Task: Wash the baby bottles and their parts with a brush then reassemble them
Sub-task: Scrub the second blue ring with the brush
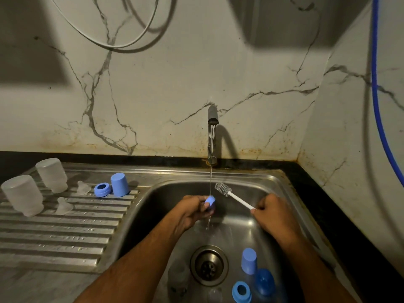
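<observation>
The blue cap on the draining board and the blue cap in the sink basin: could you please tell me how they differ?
The blue cap on the draining board stands beside a blue ring on the ribbed steel; the blue cap in the sink basin stands near the drain, still among unwashed parts. Both stand closed end up and look alike in shape and colour.

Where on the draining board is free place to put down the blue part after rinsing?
The ribbed draining board is bare in front of the near bottle and near teat. The back, around the blue ring and blue cap, is crowded.

A blue hose (377,106) and white cable (113,45) hang against the marble wall (175,73).
</observation>
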The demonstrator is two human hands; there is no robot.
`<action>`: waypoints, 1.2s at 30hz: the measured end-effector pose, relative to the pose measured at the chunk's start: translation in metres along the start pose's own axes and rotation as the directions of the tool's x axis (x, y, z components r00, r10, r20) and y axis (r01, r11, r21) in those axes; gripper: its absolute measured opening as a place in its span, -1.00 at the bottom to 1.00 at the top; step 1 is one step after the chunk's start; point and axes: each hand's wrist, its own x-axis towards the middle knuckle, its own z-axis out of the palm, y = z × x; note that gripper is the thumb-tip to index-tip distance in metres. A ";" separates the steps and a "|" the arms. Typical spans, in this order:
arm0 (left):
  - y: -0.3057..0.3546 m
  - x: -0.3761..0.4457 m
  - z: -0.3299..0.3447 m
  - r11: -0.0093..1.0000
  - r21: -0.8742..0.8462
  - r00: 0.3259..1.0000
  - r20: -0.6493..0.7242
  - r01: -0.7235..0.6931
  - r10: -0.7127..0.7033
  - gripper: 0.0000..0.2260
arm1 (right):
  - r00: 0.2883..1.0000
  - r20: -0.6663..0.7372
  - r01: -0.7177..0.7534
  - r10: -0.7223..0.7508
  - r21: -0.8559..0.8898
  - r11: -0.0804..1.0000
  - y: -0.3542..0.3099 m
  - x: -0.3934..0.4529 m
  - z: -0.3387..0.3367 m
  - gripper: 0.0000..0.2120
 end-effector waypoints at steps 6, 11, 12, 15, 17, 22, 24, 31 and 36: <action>-0.001 -0.001 0.002 0.987 -0.108 0.992 0.037 0.122 -0.118 -0.72 | 1.000 0.010 0.013 -0.013 -0.017 1.000 -0.001 -0.001 0.000 -0.85; 0.001 -0.009 0.006 0.992 -0.058 0.994 0.012 0.110 -0.109 -0.85 | 1.000 0.021 0.011 -0.010 -0.030 0.999 0.000 -0.003 0.000 -0.82; 0.001 -0.010 0.006 0.996 -0.040 0.997 -0.009 0.079 -0.080 -0.87 | 1.000 0.026 0.007 -0.007 -0.037 0.999 -0.001 -0.003 0.000 -0.81; 0.003 -0.017 0.004 0.996 0.075 0.991 -0.120 -0.055 0.064 -0.89 | 0.999 0.045 0.012 -0.010 -0.051 0.999 -0.004 -0.006 0.000 -0.83; 0.005 -0.021 0.000 0.982 0.158 0.975 -0.178 -0.104 0.132 -0.87 | 0.998 0.068 0.016 -0.011 -0.077 0.997 -0.010 -0.013 -0.001 -0.85; 0.024 -0.042 -0.007 0.865 0.490 0.921 -0.281 -0.104 0.270 -0.81 | 0.995 0.083 0.060 -0.046 -0.170 0.984 -0.026 -0.026 -0.003 -0.76; 0.033 -0.055 -0.010 0.810 0.573 0.910 -0.262 -0.121 0.322 -0.76 | 0.995 0.078 0.073 -0.059 -0.186 0.980 -0.033 -0.032 -0.005 -0.76; 0.062 -0.105 -0.066 0.697 0.668 0.808 -0.243 -0.262 0.536 -0.73 | 0.989 0.084 0.133 -0.123 -0.120 0.984 -0.070 -0.059 -0.003 -0.81; 0.070 -0.136 -0.126 0.652 0.717 0.738 -0.298 -0.246 0.606 -0.73 | 0.974 0.081 0.219 -0.213 -0.080 0.972 -0.110 -0.080 0.005 -0.80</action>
